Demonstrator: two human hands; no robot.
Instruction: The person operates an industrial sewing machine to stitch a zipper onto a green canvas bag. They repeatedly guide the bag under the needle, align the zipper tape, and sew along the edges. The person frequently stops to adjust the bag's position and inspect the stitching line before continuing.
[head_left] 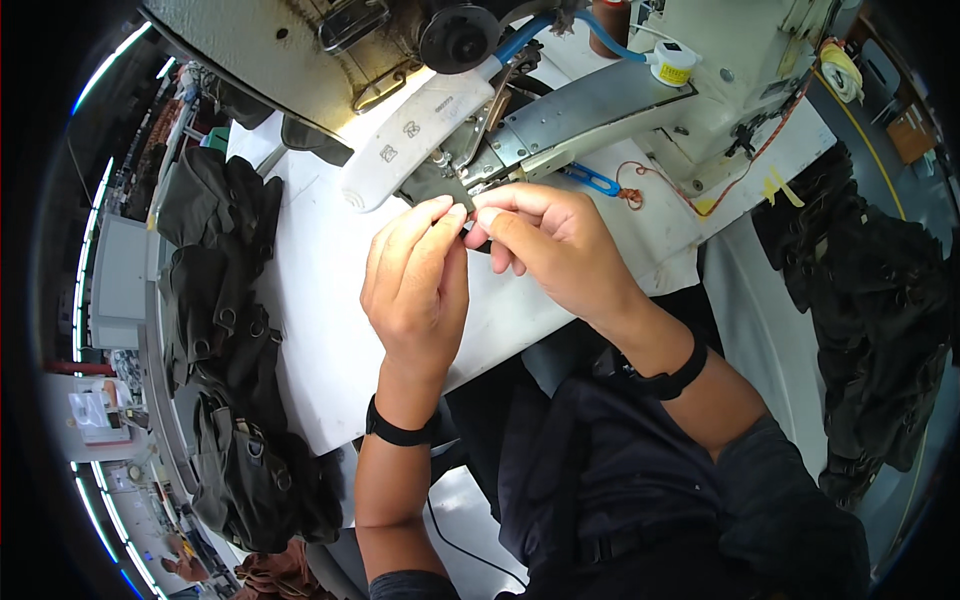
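Dark piece (437, 187): near my fingertips, at the sewing machine's (590, 112) working end
Left hand (412, 272): fingers bent at its edge; grip hidden, can't tell
Right hand (553, 240): thumb and forefinger pinched, contents unclear
Machine-side step: apparently positioning
Next move: probably calls for steady fingertips

Hands (418, 270) before sewing machine (600, 105), cloth heaps (215, 300) left and right

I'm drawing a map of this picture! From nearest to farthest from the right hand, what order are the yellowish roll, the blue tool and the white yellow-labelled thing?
From the right hand:
1. Blue tool: just above it.
2. White yellow-labelled thing: higher, rightward.
3. Yellowish roll: far upper right.
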